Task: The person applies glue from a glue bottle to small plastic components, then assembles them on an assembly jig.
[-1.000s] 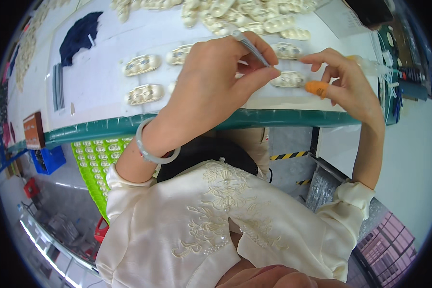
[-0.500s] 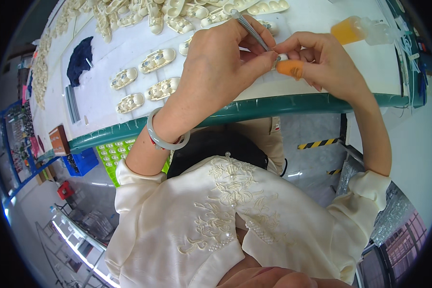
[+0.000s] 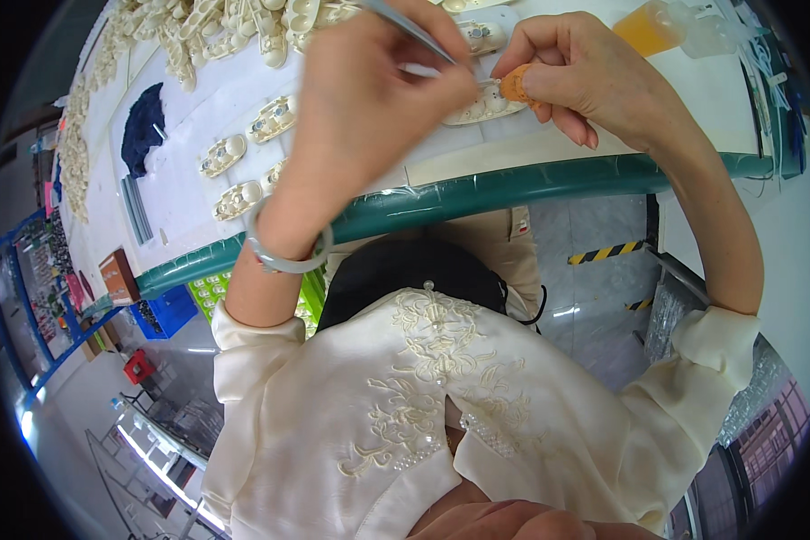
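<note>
My left hand [image 3: 378, 99], smeared by motion and wearing a pale bangle [image 3: 283, 261] at the wrist, grips a slim grey metal pen-like tool [image 3: 411, 29]. Its tip is near my right hand [image 3: 585, 76]. An orange finger cover [image 3: 515, 84] caps the right thumb, which is closed toward the forefinger; whatever lies between them is too small to make out. Just under those fingers, a cream oval piece with round hollows [image 3: 486, 106] lies on the white table. Similar pieces with small bluish parts, such as one oval piece [image 3: 222, 155], sit to the left of my left hand.
A heap of cream pieces [image 3: 189, 40] covers the far left. Also on the table are a dark blue cloth [image 3: 144, 126], grey rods [image 3: 136, 211] and a bottle of amber liquid [image 3: 650, 29]. A green padded edge [image 3: 513, 184] borders the near side; a green tray [image 3: 310, 301] is below.
My hands have separated; the left one with its tool moved up and left, the right one slightly up. The cream piece under the right fingers now shows.
</note>
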A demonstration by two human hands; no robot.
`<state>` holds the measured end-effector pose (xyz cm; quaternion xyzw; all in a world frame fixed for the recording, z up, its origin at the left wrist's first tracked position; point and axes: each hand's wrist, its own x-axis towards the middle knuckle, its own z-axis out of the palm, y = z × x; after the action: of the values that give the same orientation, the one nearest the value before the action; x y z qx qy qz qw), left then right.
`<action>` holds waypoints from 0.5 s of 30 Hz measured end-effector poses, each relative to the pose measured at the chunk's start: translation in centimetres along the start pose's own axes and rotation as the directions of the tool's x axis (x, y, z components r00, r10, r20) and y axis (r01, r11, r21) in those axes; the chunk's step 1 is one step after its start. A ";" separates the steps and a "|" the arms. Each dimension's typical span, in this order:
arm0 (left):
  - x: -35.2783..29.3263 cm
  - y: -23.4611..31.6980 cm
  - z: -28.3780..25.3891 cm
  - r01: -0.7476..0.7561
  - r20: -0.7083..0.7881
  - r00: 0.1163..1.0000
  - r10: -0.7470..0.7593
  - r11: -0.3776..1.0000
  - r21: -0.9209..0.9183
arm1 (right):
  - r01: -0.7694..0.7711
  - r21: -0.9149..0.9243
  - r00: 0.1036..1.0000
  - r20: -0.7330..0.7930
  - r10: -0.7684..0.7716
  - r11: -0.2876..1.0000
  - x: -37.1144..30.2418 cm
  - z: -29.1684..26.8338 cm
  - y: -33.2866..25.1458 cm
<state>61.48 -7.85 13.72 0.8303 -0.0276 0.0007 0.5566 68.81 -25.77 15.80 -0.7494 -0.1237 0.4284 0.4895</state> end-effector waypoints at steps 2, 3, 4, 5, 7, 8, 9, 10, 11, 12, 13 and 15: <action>-0.3 -0.1 -1.8 0.009 -0.094 0.995 -0.026 0.986 -0.169 | -0.127 0.007 0.990 0.063 0.126 0.992 0.1 -0.4 -1.1; -0.6 0.3 -1.8 0.018 -0.095 0.995 -0.034 0.986 -0.168 | -0.098 -0.026 0.992 0.079 0.100 0.995 0.0 -0.6 -1.0; -1.0 0.9 -1.4 0.041 -0.076 0.996 -0.050 0.992 -0.117 | -0.066 -0.062 0.993 0.097 0.072 0.996 0.0 -0.7 -1.1; -1.3 1.7 -0.8 0.063 -0.059 0.996 -0.067 0.996 -0.065 | -0.066 -0.063 0.992 0.107 0.072 0.996 0.1 -0.6 -1.1; -1.3 3.0 0.7 0.115 -0.202 0.974 -0.102 0.992 0.053 | -0.161 -0.180 0.986 0.009 0.166 0.970 0.3 -0.1 -1.5; -1.4 1.8 0.3 0.045 -0.098 0.994 -0.039 0.997 0.060 | -0.154 -0.182 0.987 0.020 0.161 0.971 0.3 0.1 -1.7; -1.3 1.6 0.1 -0.026 0.015 1.000 0.025 0.998 0.054 | -0.188 -0.195 0.982 -0.008 0.190 0.963 0.1 0.1 -1.8; -1.1 3.0 -0.3 -0.004 0.056 0.998 -0.003 0.992 0.122 | -0.222 -0.206 0.975 -0.037 0.219 0.953 0.1 0.1 -1.9; -1.0 2.9 -0.4 -0.002 0.057 0.998 -0.005 0.992 0.122 | -0.223 -0.204 0.975 -0.035 0.221 0.953 0.1 0.1 -1.7; -1.0 2.7 -0.4 0.050 0.063 0.996 -0.055 0.995 0.092 | -0.207 -0.179 0.978 -0.021 0.207 0.962 0.2 -0.1 -1.5; -0.9 2.7 -0.4 0.100 0.071 0.992 -0.105 0.993 0.062 | -0.192 -0.152 0.981 -0.008 0.193 0.970 0.1 -0.1 -1.4; -0.9 2.6 -0.2 0.070 0.072 0.994 -0.078 0.992 0.100 | -0.202 -0.146 0.979 -0.008 0.203 0.969 0.1 -0.2 -1.3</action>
<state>60.45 -8.61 16.17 0.8564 -0.0179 -0.0502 0.5135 69.29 -25.18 16.90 -0.7905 -0.0793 0.4683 0.3867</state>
